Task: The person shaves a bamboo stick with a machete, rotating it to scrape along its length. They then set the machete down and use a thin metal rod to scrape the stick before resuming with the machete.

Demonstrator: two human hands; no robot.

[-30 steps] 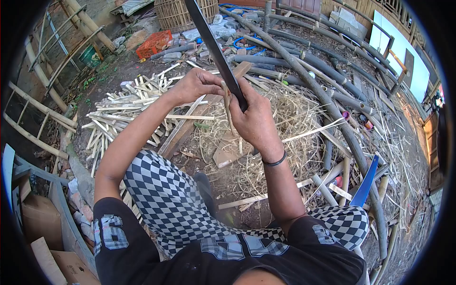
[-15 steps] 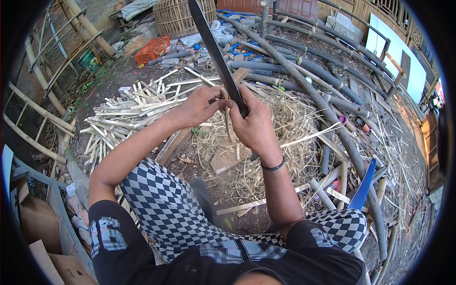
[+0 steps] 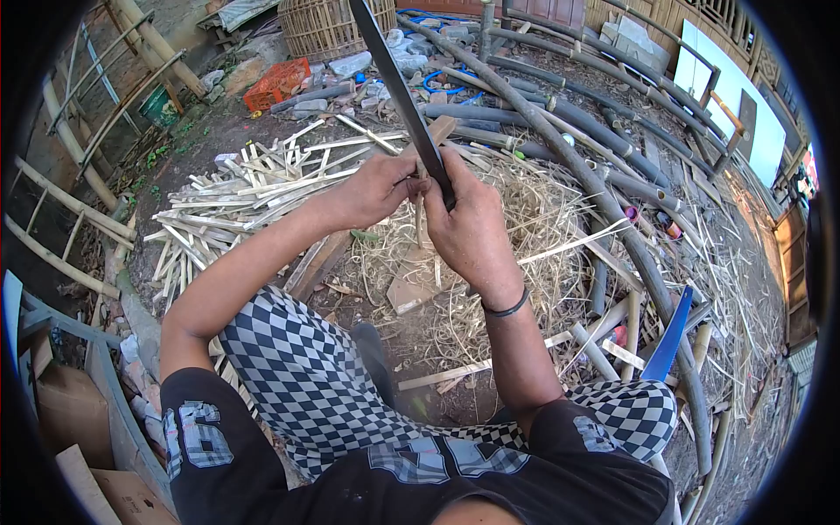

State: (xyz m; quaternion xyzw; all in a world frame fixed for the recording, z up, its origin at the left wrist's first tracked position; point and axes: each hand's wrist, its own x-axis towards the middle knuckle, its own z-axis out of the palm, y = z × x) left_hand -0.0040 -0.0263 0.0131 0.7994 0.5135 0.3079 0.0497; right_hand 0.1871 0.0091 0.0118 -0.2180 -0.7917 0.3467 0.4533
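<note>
My right hand [image 3: 472, 227] is closed around the lower end of a long dark machete [image 3: 398, 92], its blade slanting up and away to the left. The grip is mostly hidden in my palm. My left hand [image 3: 378, 191] pinches a thin bamboo strip [image 3: 419, 223] close against the blade, beside my right thumb. The strip's lower end points down toward a wooden board [image 3: 416, 284] on the ground. Curly bamboo shavings [image 3: 534, 219] lie beneath and around my hands.
A pile of split bamboo sticks [image 3: 236, 206] lies to the left. Long bamboo poles [image 3: 604, 197] run across the right, with a blue saw blade [image 3: 669, 341] near my knee. Farther back are an orange crate [image 3: 276, 85] and a woven bamboo basket [image 3: 337, 26].
My hands keep nearly the same hold on the machete and the strip. The whole view has shifted slightly.
</note>
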